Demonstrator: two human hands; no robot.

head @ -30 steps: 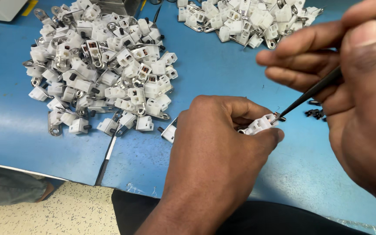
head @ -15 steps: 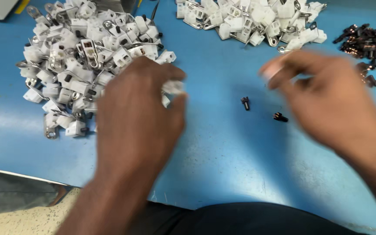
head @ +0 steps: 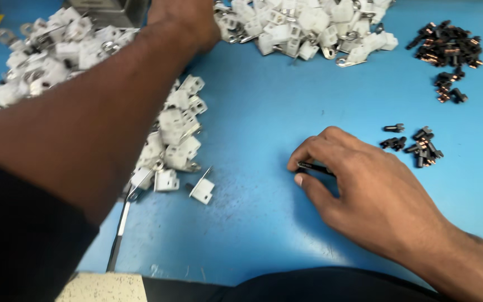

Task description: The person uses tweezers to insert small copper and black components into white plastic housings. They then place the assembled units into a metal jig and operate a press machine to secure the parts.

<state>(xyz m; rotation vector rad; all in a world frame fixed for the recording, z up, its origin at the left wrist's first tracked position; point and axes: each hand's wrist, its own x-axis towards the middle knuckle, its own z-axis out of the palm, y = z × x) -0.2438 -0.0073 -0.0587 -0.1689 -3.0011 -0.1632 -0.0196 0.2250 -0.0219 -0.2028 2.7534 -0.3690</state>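
Observation:
My left arm stretches across the blue table [head: 252, 235] to the far edge. Only the wrist and back of my left hand [head: 188, 19] show, between the two heaps of white plastic connectors; its fingers are cut off by the frame's top. My right hand [head: 364, 196] rests on the table at the right, thumb and fingers pinched on a thin black tool [head: 313, 166] that lies flat on the surface. A single white connector [head: 202, 190] lies loose to the left of that hand.
A large heap of white connectors [head: 174, 128] runs down the left. A second heap [head: 308, 28] sits at the far middle. Small black and copper parts lie in a pile [head: 448, 45] at far right and a smaller cluster [head: 420, 146] nearer. A dark rod [head: 119, 226] lies near the front edge.
My left hand carried the white connector away from the middle and reached up to the far edge. My right hand dropped from mid-air onto the table with the black tool.

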